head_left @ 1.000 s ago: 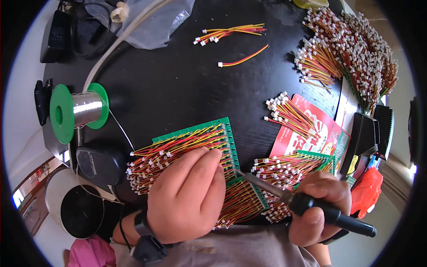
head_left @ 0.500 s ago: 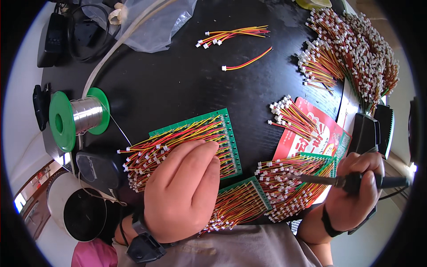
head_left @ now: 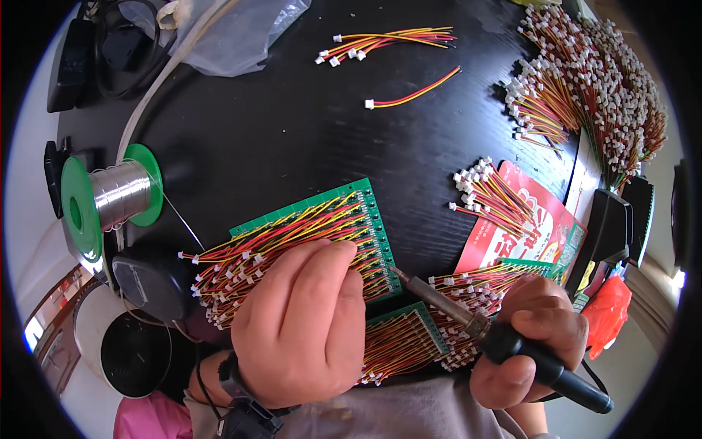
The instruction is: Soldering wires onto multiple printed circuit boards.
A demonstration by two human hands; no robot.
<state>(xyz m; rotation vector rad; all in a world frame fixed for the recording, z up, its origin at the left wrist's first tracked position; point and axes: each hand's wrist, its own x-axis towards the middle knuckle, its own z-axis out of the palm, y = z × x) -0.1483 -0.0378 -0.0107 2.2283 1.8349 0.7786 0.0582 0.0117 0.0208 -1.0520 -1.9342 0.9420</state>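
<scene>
My right hand [head_left: 534, 340] grips the black handle of a soldering iron [head_left: 446, 300]. Its metal tip points left and lies close to the right edge of a green circuit board [head_left: 374, 219]. Rows of red and yellow wires [head_left: 292, 223] with white plugs cover that board. Over these wires my left hand [head_left: 300, 329] is closed, its fingers bent together and their tips by the board's pad column; what they pinch is hidden. A second wired green board [head_left: 424, 325] lies below the iron, and another [head_left: 526, 265] is partly behind it.
A solder spool [head_left: 121, 194] with green flanges stands at the left, its strand reaching toward the board. Loose wires [head_left: 395, 45] lie at the back. A big wire bundle [head_left: 607, 95] fills the far right, with a smaller bunch [head_left: 497, 194] on a red card [head_left: 479, 249].
The soldering iron has swung left and its tip has come from over the right-hand wires to the first board's edge. My left hand stays closed over the wires. The view has shifted slightly.
</scene>
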